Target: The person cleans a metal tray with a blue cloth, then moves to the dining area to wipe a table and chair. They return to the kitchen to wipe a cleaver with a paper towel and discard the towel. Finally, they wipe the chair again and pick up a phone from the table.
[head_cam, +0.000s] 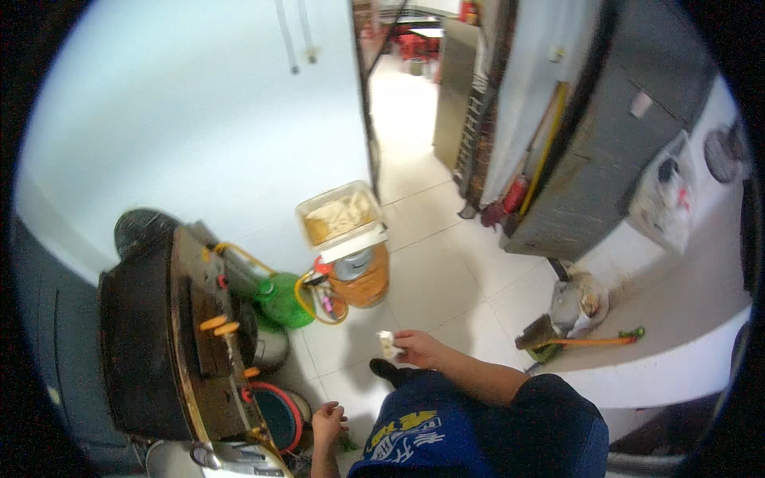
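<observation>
My right hand (416,349) is stretched out in front of my blue apron and holds a small whitish item (386,345) between thumb and fingers; what it is cannot be made out. Lower down, my left hand (329,418) hangs with its fingers loosely curled, and nothing shows in it. It is beside a red-rimmed round tub (297,412). Beyond both hands, against the wall, a clear plastic container (303,224) holds pale, dough-like pieces (340,216). It rests above an orange-brown round vessel (373,281) on the floor side.
A dark stove-like unit (143,334) with orange knobs stands at left, beside a green bottle (287,302) and yellow hose (299,299). Ahead lies a doorway (406,113). To the right are a grey cabinet (603,137), a broom-like tool with a red head (515,194) and a waste bag (577,302).
</observation>
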### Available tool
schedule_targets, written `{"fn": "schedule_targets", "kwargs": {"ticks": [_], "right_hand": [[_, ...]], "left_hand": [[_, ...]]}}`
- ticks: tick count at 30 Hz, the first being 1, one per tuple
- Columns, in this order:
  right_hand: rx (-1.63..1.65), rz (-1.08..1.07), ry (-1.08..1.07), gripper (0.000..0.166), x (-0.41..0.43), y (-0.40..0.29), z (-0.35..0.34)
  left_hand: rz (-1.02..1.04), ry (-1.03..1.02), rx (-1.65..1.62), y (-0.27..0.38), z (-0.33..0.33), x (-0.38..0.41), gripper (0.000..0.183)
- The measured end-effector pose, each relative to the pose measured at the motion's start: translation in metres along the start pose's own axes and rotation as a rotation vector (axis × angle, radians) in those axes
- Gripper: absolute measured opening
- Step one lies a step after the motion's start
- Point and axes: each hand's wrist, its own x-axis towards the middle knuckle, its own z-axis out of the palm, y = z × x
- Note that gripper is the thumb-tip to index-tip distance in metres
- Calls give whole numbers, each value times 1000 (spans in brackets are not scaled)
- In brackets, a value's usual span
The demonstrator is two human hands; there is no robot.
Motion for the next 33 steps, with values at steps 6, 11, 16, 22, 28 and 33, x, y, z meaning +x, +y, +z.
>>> {"fn": "schedule_targets", "kwargs": {"ticks": [6, 11, 16, 22, 28, 33], "right_hand": [[328, -129, 348, 28, -108, 39, -132], [322, -284, 315, 26, -145, 68, -216], [450, -224, 484, 22, -175, 30, -249], [546, -302, 520, 8, -181, 23, -399], [693, -364, 790, 17, -257, -65, -459], [875, -651, 950, 17, -336, -75, -606]], "left_hand": [[76, -106, 56, -2, 55, 12, 42], [122, -206, 143, 17, 119, 5, 45], [197, -209, 288, 38, 183, 9, 47], [289, -336, 284, 93, 313, 22, 53], [235, -329, 387, 140, 430, 13, 57], [217, -369, 476, 175, 494, 16, 50]]}}
